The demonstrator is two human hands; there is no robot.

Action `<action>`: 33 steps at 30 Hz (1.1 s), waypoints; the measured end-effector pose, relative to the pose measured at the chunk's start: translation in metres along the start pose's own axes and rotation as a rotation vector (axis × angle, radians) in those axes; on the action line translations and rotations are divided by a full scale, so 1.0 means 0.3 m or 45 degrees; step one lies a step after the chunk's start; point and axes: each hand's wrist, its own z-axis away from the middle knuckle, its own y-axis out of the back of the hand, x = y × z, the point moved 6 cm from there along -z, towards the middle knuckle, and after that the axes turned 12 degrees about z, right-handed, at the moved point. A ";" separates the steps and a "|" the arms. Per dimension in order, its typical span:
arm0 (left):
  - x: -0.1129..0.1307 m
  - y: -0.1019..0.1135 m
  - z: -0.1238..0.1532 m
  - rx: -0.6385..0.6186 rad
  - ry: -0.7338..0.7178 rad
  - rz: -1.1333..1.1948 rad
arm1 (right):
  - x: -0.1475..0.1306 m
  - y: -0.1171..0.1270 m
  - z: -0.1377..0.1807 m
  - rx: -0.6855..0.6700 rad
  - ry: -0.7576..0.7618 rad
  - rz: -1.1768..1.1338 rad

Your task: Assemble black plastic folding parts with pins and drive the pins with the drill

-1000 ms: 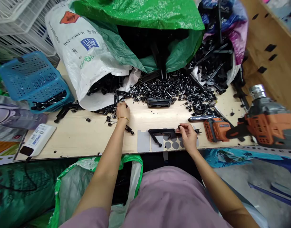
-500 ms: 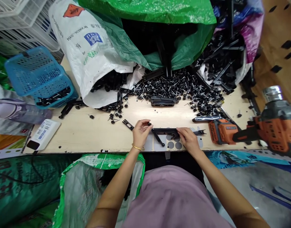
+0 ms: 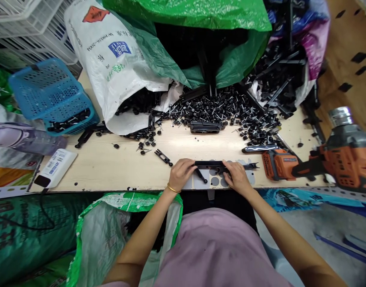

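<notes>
A long black plastic bar [image 3: 209, 164] lies crosswise near the table's front edge, between my hands. My left hand [image 3: 181, 173] is closed around its left end, and the fingers cover that end. My right hand [image 3: 235, 175] grips the bar further right, thumb below and fingers on top. A short black arm [image 3: 202, 176] slants down from the bar, close to my left fingers. Beyond my right hand a forked black end [image 3: 251, 166] sticks out. Left of my left hand rests a small slotted black piece [image 3: 163, 157].
Behind the hands spreads a heap of black-headed pins [image 3: 212, 107] with a black folded part [image 3: 205, 127] before it. An orange cordless drill [image 3: 347, 155] lies at right. A blue basket [image 3: 51, 93], a white device [image 3: 55, 169] and a white sack [image 3: 111, 71] are at left.
My left hand held a small black knob just off the bar's left end; now it has moved right and closed over that end. My right hand stays on the bar.
</notes>
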 end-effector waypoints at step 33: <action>0.080 -0.253 0.011 -0.674 -0.057 -0.461 | 0.022 -0.055 -0.009 -0.127 0.158 0.280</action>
